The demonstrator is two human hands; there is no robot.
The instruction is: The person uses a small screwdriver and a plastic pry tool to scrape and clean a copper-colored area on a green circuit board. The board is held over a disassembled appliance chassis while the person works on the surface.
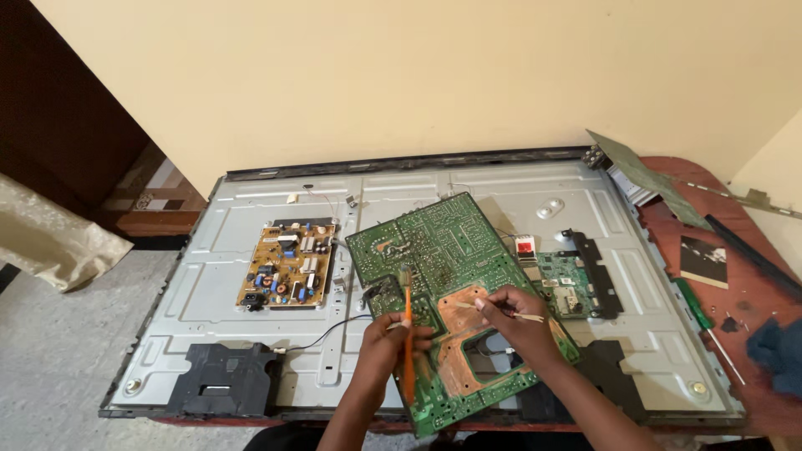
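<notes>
A large green circuit board (434, 242) lies solder side up on the grey metal back of a flat television (209, 292). My left hand (386, 338) grips an orange-handled tool (408, 351) that points up onto the board. My right hand (514, 317) rests on the board's copper-coloured patch and pinches a thin pale stick (522, 315) between its fingers. Both hands are close together near the board's lower half.
A tan power board (288, 266) is mounted left of centre, a small green board (564, 282) with a black bracket at the right. A green-handled screwdriver (697, 309), a dark blue cloth (777, 351) and loose parts lie on the red table (752, 284) at right.
</notes>
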